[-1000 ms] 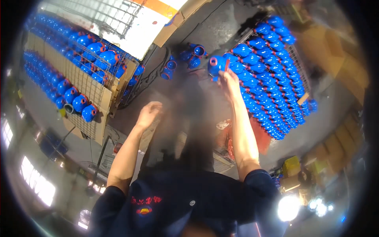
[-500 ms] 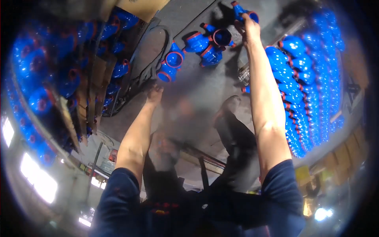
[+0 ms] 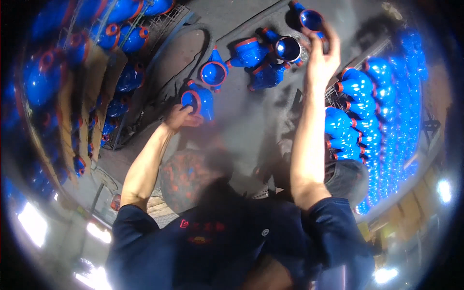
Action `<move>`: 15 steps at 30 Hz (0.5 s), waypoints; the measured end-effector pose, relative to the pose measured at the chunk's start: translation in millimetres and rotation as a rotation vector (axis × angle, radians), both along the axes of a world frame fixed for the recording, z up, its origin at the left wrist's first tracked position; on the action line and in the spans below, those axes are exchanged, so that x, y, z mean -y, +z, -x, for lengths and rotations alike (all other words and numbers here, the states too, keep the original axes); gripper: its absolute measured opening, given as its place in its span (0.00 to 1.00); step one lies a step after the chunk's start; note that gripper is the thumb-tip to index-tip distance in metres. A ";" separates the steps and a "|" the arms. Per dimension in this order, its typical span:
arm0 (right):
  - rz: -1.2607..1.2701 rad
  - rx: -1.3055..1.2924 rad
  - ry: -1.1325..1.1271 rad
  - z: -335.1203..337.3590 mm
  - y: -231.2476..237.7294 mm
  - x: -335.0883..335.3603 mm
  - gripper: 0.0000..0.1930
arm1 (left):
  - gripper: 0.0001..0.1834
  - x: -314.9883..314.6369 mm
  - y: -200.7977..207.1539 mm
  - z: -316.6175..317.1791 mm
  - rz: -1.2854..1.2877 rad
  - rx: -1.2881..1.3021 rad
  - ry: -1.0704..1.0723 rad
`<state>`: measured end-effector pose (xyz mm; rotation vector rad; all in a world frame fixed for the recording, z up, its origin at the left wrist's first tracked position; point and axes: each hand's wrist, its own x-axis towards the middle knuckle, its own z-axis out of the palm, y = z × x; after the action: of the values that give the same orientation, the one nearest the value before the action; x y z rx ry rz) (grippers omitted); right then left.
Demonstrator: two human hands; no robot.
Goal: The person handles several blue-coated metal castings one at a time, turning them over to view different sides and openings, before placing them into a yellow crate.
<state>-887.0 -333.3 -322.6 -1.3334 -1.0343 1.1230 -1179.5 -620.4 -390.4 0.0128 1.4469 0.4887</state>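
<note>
At the upper right, my right hand point(image 3: 323, 58) has its thumb and fingers curled around the near end of a blue pipe fitting point(image 3: 298, 8) with a red-rimmed round mouth. My left hand point(image 3: 181, 117) is closed on the rim of another blue fitting point(image 3: 206, 102), its mouth turned to the left. Just beyond that one stands a third fitting point(image 3: 213, 73), its round mouth facing up. Between my hands, farther off, a cluster of similar fittings point(image 3: 249, 53) lies on the grey floor point(image 3: 241, 104); one shows a bare metal rim.
Rows of blue fittings point(image 3: 382, 111) are stacked along the right. On the left, more blue fittings point(image 3: 130, 38) lie between cardboard sheets point(image 3: 92, 92) in a wire-sided rack. A dark hose point(image 3: 209, 41) loops beside the rack.
My left hand has moved onto the nearest fitting and tilted it. My right hand has turned around its fitting, whose mouth now shows more fully. My body has bent lower.
</note>
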 end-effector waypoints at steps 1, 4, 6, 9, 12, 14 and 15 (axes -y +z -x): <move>0.058 -0.026 0.072 9.4 3.1 19.4 0.15 | 0.25 -3.5 14.2 0.7 0.037 0.074 0.024; 0.256 -0.244 0.541 46.4 -6.2 73.6 0.14 | 0.32 -32.6 57.2 -3.3 0.060 0.148 -0.092; 0.377 -0.407 0.770 74.7 -1.7 104.3 0.17 | 0.36 -54.1 86.2 -12.5 -0.013 0.211 -0.108; 0.522 -0.603 0.740 79.0 -3.5 107.4 0.16 | 0.39 -89.1 124.9 -28.0 -0.042 0.364 -0.089; 0.615 -0.729 0.568 65.0 9.9 96.5 0.16 | 0.34 -105.3 144.4 -26.5 -0.286 0.006 -0.257; 0.592 -0.744 0.510 60.7 1.7 98.3 0.17 | 0.22 -104.2 137.8 -21.0 -0.646 -0.434 -0.287; 0.563 -0.764 0.516 53.0 0.4 101.1 0.18 | 0.15 -101.4 129.4 -20.7 -0.894 -0.637 -0.250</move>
<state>-940.0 -434.4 -322.1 -0.8905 -0.4930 2.2123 -1158.8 -519.0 -261.0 1.1327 1.6857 0.9391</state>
